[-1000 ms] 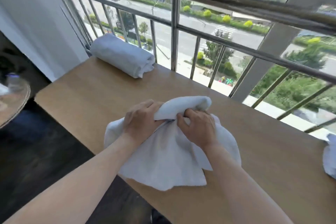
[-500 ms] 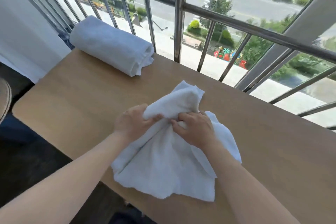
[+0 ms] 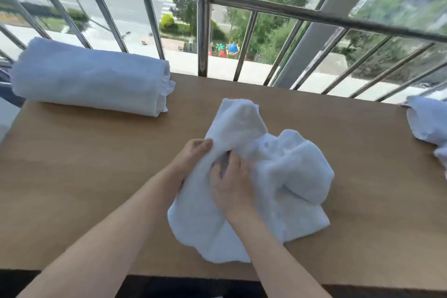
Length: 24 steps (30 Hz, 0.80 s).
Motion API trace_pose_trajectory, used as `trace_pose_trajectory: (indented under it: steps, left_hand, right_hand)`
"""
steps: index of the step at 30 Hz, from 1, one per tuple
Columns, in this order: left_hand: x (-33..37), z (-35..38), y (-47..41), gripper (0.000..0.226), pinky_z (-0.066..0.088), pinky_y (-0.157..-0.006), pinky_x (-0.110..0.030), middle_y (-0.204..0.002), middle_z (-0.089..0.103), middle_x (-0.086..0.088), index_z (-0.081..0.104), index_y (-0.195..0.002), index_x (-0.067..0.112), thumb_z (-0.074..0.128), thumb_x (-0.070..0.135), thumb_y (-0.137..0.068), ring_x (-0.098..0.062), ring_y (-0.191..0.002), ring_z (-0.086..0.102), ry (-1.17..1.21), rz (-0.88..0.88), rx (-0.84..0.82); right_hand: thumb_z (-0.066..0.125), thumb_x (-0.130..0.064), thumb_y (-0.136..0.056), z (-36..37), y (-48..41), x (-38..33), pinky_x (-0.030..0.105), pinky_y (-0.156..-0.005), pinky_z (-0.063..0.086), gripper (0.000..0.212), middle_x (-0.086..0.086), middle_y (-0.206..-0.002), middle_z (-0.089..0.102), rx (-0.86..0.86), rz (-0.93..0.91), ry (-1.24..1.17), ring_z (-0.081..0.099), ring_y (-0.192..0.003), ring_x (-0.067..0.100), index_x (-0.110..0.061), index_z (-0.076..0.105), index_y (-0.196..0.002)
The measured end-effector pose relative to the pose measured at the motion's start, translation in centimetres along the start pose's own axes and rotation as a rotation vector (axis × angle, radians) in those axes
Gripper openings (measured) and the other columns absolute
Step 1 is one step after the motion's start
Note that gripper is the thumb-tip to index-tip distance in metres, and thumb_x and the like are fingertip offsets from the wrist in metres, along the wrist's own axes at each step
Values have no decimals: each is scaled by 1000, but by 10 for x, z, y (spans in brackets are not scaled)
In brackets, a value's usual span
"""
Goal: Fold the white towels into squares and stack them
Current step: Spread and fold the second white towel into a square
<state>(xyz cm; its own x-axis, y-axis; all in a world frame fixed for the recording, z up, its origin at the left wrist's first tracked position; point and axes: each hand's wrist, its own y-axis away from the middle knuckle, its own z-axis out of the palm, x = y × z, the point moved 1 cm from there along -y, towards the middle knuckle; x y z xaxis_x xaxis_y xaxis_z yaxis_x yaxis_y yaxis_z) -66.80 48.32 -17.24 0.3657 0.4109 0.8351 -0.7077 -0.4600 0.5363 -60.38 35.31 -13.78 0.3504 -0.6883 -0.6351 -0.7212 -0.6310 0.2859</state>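
Observation:
A crumpled white towel (image 3: 285,176) lies bunched on the middle of the wooden table (image 3: 84,176). My left hand (image 3: 191,157) grips a fold at the towel's left side, and the cloth covers part of its fingers. My right hand (image 3: 229,184) lies on top of the towel close beside the left, fingers curled into the cloth. A folded white towel (image 3: 89,77) lies at the table's far left. Part of another loose white towel (image 3: 428,123) shows at the right edge.
A metal railing (image 3: 203,19) with vertical bars runs along the table's far edge, with a street and trees far below. The table's near edge (image 3: 217,276) crosses the bottom of the view, dark floor beneath it.
The view has shifted closer and further down over the table. Both hands stay on the towel, which is now more bunched up to the right. The loose towel at the right edge is in view again.

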Motion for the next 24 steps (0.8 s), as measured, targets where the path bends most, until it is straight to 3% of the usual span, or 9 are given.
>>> trace_pose_trajectory:
  steps: [2,3,5,8,11,13,17,21,24]
  left_hand:
    - [-4,-6,-6,73,55,-64,-31,-109,72,-10,61,-126,15,73,63,-73,-21,-83,71,90,-61,-37]
    - [-8,-10,-6,89,56,-71,-34,-125,67,-9,51,-137,17,79,65,-68,-21,-95,71,134,-107,-40]
    - [-17,-18,-4,103,59,-77,-36,-132,63,0,41,-141,29,89,66,-57,-19,-104,72,159,-152,-74]
    - [-23,-25,-6,99,58,-88,-45,-132,65,-3,39,-144,29,92,53,-64,-26,-109,71,174,-164,-150]
    - [-26,-22,-4,78,59,-86,-41,-129,68,-10,51,-140,16,87,43,-76,-31,-113,68,155,-142,-288]
    - [-29,-18,-3,65,58,-86,-36,-126,70,-8,61,-132,15,85,44,-79,-28,-115,68,122,-141,-340]
    - [-35,-9,-7,45,56,-91,-34,-126,70,-1,71,-119,30,82,50,-80,-23,-115,68,65,-107,-349]
    - [-40,-1,-15,66,44,-108,-49,-132,67,-1,59,-135,23,79,55,-81,-24,-122,63,103,-110,-328]
    - [-34,18,-24,70,43,-108,-53,-137,63,-6,51,-143,22,77,51,-84,-29,-126,60,183,-102,-363]
  right_hand:
    - [32,-42,-104,26,13,-4,30,-120,18,60,-3,-162,27,-44,102,-99,22,-149,18,-17,22,-158]
    - [26,-46,-105,35,18,-3,31,-124,6,64,-6,-167,13,-41,110,-83,8,-154,13,-18,11,-161]
    - [16,-60,-99,44,26,7,36,-126,-4,73,-11,-168,-3,-26,127,-46,-8,-154,10,-25,1,-161]
    - [-5,-84,-83,42,31,34,41,-124,-10,84,-23,-164,-15,-35,103,77,-22,-151,9,-43,-13,-156]
    - [-8,-84,-84,29,31,69,38,-122,-14,74,-25,-162,-22,-79,2,240,-27,-149,8,-53,-23,-149]
    - [-5,-80,-88,16,27,95,36,-122,-14,69,-26,-161,-23,-113,-42,316,-26,-149,6,-54,-19,-150]
    - [-3,-82,-87,-22,3,135,24,-118,-19,71,-27,-161,-21,-152,-49,339,-22,-148,-3,-55,-6,-152]
    - [21,-63,-100,-30,-15,127,29,-124,-8,62,-15,-167,4,-75,56,144,-9,-146,-9,-42,13,-157]
    - [13,-50,-105,-12,-12,100,39,-124,-9,54,-14,-166,6,-42,57,127,-7,-153,7,-37,15,-158]
